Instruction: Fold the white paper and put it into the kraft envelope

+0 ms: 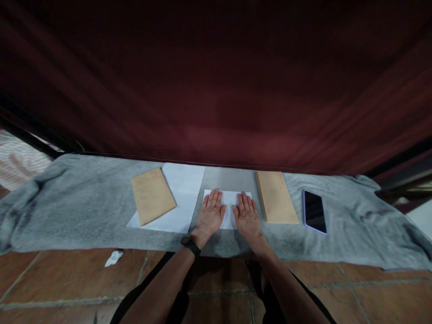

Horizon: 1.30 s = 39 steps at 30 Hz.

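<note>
A small white sheet of paper (229, 220), perhaps folded, lies on the grey cloth in front of me. My left hand (211, 212) rests flat on its left part, fingers stretched forward. On the right part my right hand (247, 215) lies flat in the same way, palm down. Between the two thumbs a strip of the paper shows; the rest is hidden under the hands. To the left, a brown envelope (153, 196) sits on larger white paper (185, 193). Right of my right hand is a stack of brown envelopes (276, 198).
The grey cloth (91, 202) covers a long narrow surface. A phone with a pale purple edge (314, 211) lies on it at the right. Dark red fabric (216, 99) hangs behind. A white scrap (114, 258) lies on the tiled floor (67, 279).
</note>
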### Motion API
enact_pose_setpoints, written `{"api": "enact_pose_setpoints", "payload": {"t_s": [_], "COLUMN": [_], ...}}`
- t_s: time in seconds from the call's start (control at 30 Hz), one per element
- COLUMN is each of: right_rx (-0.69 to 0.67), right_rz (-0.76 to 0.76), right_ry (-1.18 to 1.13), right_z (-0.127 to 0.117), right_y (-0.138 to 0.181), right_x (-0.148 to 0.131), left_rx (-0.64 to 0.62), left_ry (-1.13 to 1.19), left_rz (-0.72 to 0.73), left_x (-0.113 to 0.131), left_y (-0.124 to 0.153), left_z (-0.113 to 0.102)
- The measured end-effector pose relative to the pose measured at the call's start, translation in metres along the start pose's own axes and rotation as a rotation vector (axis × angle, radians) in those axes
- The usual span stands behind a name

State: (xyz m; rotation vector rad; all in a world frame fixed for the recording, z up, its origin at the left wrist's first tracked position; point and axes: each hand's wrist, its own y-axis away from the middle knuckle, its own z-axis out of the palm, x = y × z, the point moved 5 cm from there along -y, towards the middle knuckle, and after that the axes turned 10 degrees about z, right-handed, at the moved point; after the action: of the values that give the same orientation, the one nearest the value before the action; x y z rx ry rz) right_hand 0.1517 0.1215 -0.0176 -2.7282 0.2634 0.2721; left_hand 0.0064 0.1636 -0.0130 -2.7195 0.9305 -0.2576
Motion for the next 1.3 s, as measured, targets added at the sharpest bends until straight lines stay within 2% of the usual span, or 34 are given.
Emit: {"api": "enact_pose_setpoints", "payload": {"t_s": [0.17, 0.3, 0.5, 0.67, 0.87, 1.3], "right_rx": [0.068, 0.070, -0.089, -0.173, -0.106, 0.007], "right_rz": [0.012, 0.047, 0.007, -0.110, -0.076, 0.038], "right_ry": [0.007, 0.015, -0.058, -0.136, -0.090, 0.036], "right_z": [-0.003, -0.005, -0.006, 0.000, 0.005, 0.009], "right_y": [0.006, 0.009, -0.003, -0.006, -0.005, -0.006], "right_x": [0.008, 0.012, -0.004, -0.032, -0.029, -0.007], "left_rx": [-0.038, -0.042, -0.048, -0.182, -0.173, -0.112], "left_ry": [-0.035, -0.037, -0.026, -0.009, -0.017, -0.030], "left_rz": [-0.053, -0.068, -0.052, 0.084, 0.097, -0.036], "left_x": [-0.009, -0.012, -0.004, 0.014, 0.008, -0.009], "left_y": [0.004, 0.005, 0.001, -0.005, -0.004, 0.002], "left_z": [-0.002, -0.003, -0.012, -0.005, -0.003, -0.009]}}
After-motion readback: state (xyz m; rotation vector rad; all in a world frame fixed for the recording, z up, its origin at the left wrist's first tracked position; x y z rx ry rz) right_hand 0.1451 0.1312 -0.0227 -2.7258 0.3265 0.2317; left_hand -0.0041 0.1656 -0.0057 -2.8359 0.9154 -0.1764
